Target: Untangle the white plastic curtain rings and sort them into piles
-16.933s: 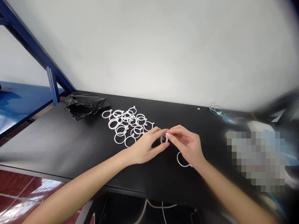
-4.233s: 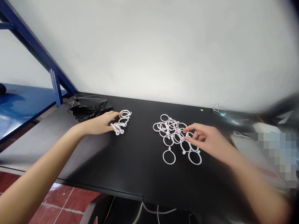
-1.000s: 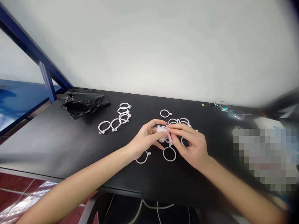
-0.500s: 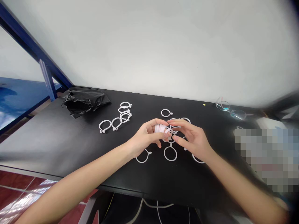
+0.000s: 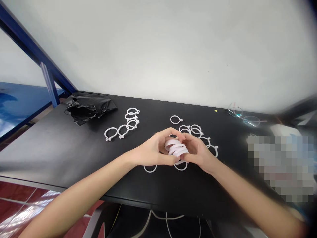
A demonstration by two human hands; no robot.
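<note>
A stack of white rings point(image 5: 176, 147) is gripped between my two hands, above the black table. My left hand point(image 5: 158, 148) curls round its left side, thumb below and fingers over the top. From the right, my right hand point(image 5: 198, 150) pinches the same stack with thumb and fingertips. Loose white rings with small eyelets lie around and under my hands, among them one ring point(image 5: 175, 119) behind them, a ring pair point(image 5: 195, 130) to the right and a ring point(image 5: 150, 168) partly hidden below my left hand.
Several more white rings point(image 5: 123, 131) lie in a curved row to the left. A torn black plastic bag point(image 5: 91, 107) sits at the back left. Eyeglasses point(image 5: 244, 117) rest near the wall at right, close to a blurred-out item point(image 5: 282, 168). Cables point(image 5: 168, 218) hang under the table edge.
My right hand has moved left and closed on the stack of rings. The stack has tilted and come slightly lower, and more loose rings show at the right.
</note>
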